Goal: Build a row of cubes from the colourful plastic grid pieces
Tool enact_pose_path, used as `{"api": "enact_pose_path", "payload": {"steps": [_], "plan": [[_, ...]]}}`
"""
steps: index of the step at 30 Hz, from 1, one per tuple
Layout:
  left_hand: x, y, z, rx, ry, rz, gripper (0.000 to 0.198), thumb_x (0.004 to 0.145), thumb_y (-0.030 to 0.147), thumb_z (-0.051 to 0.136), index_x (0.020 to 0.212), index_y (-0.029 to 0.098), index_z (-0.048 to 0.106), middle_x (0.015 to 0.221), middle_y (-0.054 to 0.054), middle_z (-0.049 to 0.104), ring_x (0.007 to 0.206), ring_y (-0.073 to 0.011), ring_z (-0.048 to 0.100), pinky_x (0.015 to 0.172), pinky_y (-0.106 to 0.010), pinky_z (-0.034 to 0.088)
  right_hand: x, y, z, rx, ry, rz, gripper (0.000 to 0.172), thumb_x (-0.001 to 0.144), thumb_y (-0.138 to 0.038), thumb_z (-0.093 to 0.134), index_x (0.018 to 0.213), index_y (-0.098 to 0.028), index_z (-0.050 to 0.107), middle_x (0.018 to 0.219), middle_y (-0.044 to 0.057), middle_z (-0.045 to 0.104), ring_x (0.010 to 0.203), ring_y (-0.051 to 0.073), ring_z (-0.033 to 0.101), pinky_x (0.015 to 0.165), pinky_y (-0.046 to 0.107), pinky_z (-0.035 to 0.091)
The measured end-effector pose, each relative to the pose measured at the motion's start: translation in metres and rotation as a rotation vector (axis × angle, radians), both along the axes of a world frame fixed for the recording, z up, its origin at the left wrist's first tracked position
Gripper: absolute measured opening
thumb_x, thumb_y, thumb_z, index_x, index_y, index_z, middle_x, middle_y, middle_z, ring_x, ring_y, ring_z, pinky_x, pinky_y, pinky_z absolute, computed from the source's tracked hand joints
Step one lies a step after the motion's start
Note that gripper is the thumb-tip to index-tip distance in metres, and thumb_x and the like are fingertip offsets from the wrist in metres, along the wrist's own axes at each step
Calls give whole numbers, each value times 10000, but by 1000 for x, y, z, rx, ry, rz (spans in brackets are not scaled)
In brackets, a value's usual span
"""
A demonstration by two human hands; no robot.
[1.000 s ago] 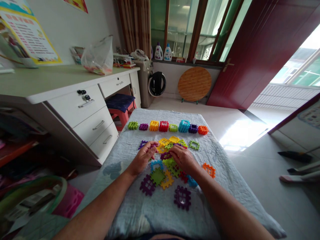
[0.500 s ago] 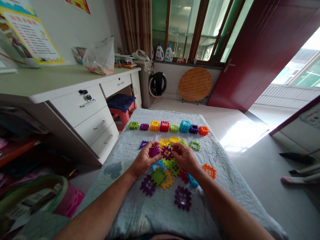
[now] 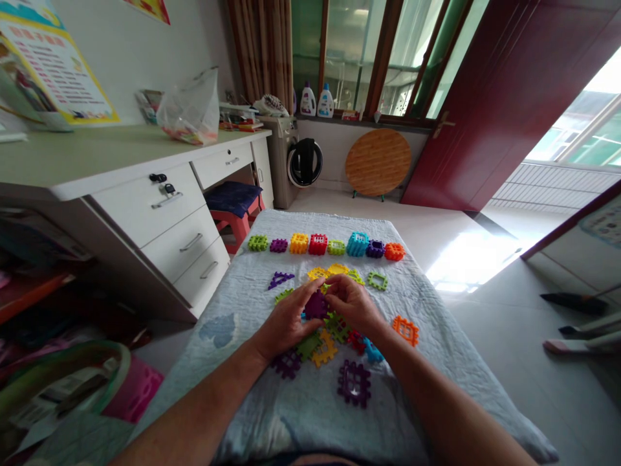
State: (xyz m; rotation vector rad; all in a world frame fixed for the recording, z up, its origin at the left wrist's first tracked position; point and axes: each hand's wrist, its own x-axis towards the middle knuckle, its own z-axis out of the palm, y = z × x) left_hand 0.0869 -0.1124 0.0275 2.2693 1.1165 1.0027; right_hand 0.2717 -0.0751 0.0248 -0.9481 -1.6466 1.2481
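Over the middle of the cloth-covered table, my left hand (image 3: 287, 321) is closed round a purple toothed building piece (image 3: 316, 305). My right hand (image 3: 355, 303) pinches at the same piece from the right, its fingers partly hiding the second purple piece. Beneath and around both hands lie loose interlocking pieces: a yellow one (image 3: 324, 349), a green window piece (image 3: 338, 327), a blue one (image 3: 373, 350) and a dark purple window piece (image 3: 354, 383). An orange piece (image 3: 405, 331) lies to the right, a purple triangle (image 3: 281, 279) to the left.
Along the far part of the table (image 3: 233, 382) runs a row of assembled blocks, among them a red cube (image 3: 318, 244) and a turquoise one (image 3: 358, 244). At left stands a desk (image 3: 121, 152) with a plastic bag (image 3: 191, 110); a red stool (image 3: 235, 204) is beside it.
My hands have come together, bringing the two purple pieces against each other. My left hand has turned and shifted right and slightly down, uncovering the purple triangle.
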Motion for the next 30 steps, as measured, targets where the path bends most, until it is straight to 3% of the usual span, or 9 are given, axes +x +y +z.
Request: {"api": "enact_pose_path", "payload": {"steps": [8, 15, 23, 26, 30], "plan": [[2, -2, 3, 50, 98, -53, 717, 820, 305, 638, 1439, 290, 274, 1391, -91, 488, 1258, -248, 473, 1047, -420, 393, 0, 1, -4, -57, 103, 63, 301, 778, -248, 609, 1046, -216, 477, 743, -38, 585, 621, 95, 559, 565, 220, 439], [0, -1, 3, 177, 171, 29, 731, 794, 380, 660, 1427, 266, 315, 1319, -105, 543, 1210, -288, 488, 1046, -467, 357, 3, -2, 3, -125, 155, 154, 312, 792, -233, 604, 1070, -209, 464, 825, -11, 647, 684, 105, 594, 626, 244, 466], [3, -5, 4, 185, 175, -8, 699, 823, 339, 622, 1433, 269, 287, 1309, -102, 540, 1202, -279, 483, 1024, -451, 384, 4, -1, 3, -147, 159, 179, 302, 796, -269, 621, 1053, -210, 473, 817, -11, 649, 690, 109, 597, 619, 238, 454], [4, -6, 5, 177, 151, 11, 687, 828, 360, 609, 1426, 263, 287, 1312, -105, 529, 1202, -280, 480, 1029, -454, 378, 8, -2, 8, -78, 109, 194, 339, 803, -297, 632, 1092, -202, 482, 905, 25, 645, 811, 140, 605, 702, 274, 475], [3, -7, 5, 205, 116, 53, 687, 824, 358, 608, 1425, 263, 290, 1299, -104, 529, 1190, -282, 482, 1017, -447, 385, 13, -6, 14, -36, -17, 315, 501, 799, -316, 657, 1238, -206, 443, 1086, 76, 618, 912, 168, 588, 749, 295, 484]]}}
